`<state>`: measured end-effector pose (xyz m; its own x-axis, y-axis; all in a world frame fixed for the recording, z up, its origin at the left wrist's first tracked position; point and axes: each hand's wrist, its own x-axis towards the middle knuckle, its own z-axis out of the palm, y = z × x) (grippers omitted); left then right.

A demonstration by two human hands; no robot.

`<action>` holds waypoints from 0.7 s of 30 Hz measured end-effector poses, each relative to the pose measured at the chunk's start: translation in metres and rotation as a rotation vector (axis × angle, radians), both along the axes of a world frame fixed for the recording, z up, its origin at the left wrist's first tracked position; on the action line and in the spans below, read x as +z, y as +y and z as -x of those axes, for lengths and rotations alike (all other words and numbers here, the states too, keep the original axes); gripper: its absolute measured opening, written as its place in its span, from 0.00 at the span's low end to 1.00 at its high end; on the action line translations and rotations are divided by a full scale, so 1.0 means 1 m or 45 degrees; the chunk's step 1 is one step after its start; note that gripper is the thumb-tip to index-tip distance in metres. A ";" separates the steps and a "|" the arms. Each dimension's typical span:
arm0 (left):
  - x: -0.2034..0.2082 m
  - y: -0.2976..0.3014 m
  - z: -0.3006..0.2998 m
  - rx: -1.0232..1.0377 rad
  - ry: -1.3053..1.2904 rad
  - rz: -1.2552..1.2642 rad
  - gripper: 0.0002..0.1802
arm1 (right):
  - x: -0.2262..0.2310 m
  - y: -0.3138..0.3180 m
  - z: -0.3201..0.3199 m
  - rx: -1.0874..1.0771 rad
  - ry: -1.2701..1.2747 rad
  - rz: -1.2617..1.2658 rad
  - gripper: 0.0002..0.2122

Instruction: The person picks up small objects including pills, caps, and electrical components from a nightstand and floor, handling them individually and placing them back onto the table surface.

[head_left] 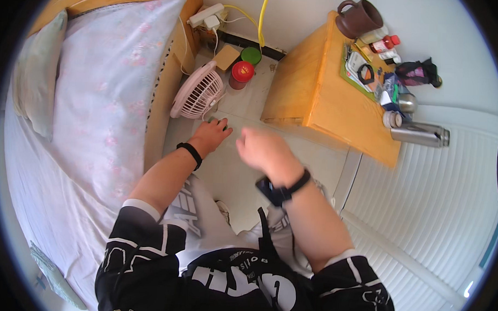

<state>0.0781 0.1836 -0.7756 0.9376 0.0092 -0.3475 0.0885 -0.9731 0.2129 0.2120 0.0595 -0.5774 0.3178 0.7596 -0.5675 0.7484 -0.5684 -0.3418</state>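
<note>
Your left hand [210,135] reaches down to the floor [245,109] just below the pink fan [197,93], which stands against the bed [97,95] side; its grip is curled over a small dark green thing [224,123] at the fingertips, though you cannot tell if it pinches it; the thing's long axis is hidden. Your right hand [265,150] hangs just beside, fingers loosely folded, holding nothing seen; the left is nearer. 2 lidded jars [245,65] stand beyond the fan; the wooden bench [339,98] lies to the right.
</note>
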 end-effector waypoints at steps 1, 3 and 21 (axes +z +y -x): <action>-0.002 0.002 0.009 -0.001 0.059 0.021 0.43 | -0.019 0.016 -0.005 -0.025 -0.031 0.038 0.12; -0.004 0.005 0.029 0.048 0.052 0.113 0.41 | -0.048 0.053 -0.013 -0.074 -0.070 0.213 0.13; 0.146 0.083 0.007 0.371 -0.081 0.406 0.16 | -0.327 0.097 -0.093 -1.223 -0.175 -0.045 0.13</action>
